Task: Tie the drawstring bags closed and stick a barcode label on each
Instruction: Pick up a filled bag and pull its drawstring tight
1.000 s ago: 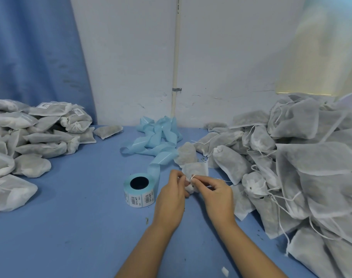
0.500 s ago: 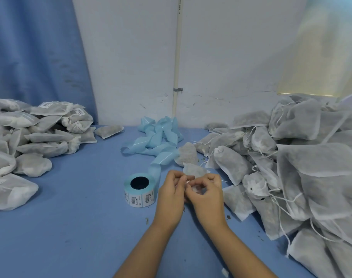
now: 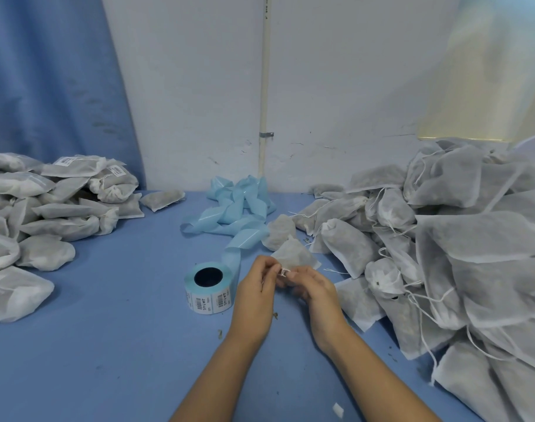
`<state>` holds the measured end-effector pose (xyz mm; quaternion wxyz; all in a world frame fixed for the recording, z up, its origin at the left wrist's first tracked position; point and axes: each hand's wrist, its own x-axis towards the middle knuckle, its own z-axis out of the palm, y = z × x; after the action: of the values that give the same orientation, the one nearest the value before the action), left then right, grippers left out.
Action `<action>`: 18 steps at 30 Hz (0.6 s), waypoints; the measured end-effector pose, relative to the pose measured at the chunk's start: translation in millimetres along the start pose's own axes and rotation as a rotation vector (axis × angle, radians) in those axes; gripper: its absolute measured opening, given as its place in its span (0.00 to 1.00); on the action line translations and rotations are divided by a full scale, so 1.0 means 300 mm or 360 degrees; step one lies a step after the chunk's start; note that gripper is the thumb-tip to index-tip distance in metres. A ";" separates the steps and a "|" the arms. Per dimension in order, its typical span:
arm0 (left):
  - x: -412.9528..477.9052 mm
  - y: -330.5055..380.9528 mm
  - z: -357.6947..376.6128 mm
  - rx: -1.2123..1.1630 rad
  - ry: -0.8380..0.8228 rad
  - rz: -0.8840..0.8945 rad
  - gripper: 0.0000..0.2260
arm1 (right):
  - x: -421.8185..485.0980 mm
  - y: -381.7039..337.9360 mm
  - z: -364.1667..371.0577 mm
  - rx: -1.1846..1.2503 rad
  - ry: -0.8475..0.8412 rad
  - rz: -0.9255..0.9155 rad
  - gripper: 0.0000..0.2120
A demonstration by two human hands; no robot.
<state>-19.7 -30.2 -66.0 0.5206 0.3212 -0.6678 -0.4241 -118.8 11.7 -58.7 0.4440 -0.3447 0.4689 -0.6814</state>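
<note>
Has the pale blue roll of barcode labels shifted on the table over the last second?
No. The pale blue roll of barcode labels stands where it did, offset to the left of the white wall pipe just as before.

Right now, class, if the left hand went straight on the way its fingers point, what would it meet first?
Probably the small bag that the left hand and right hand pinch at its neck: it lies just ahead of the left hand. Depth is unclear from one view.

Two hands, one label roll, two bag piles.
</note>
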 end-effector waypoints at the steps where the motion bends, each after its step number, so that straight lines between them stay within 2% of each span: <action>1: 0.000 0.002 0.001 0.0004 -0.0002 0.0009 0.06 | 0.000 -0.003 -0.003 0.0014 -0.0019 -0.0003 0.04; 7: 0.001 0.001 0.005 0.0003 -0.0057 0.0018 0.08 | 0.010 -0.004 -0.012 0.0092 -0.0024 0.0045 0.06; 18: -0.001 -0.003 0.006 0.0000 -0.0098 -0.0081 0.06 | 0.015 0.007 -0.004 -0.0031 0.0000 -0.0039 0.09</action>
<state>-21.4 -30.0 -67.2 0.4889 0.3248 -0.6751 -0.4468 -121.0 7.6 -60.8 0.4323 -0.3546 0.4712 -0.6822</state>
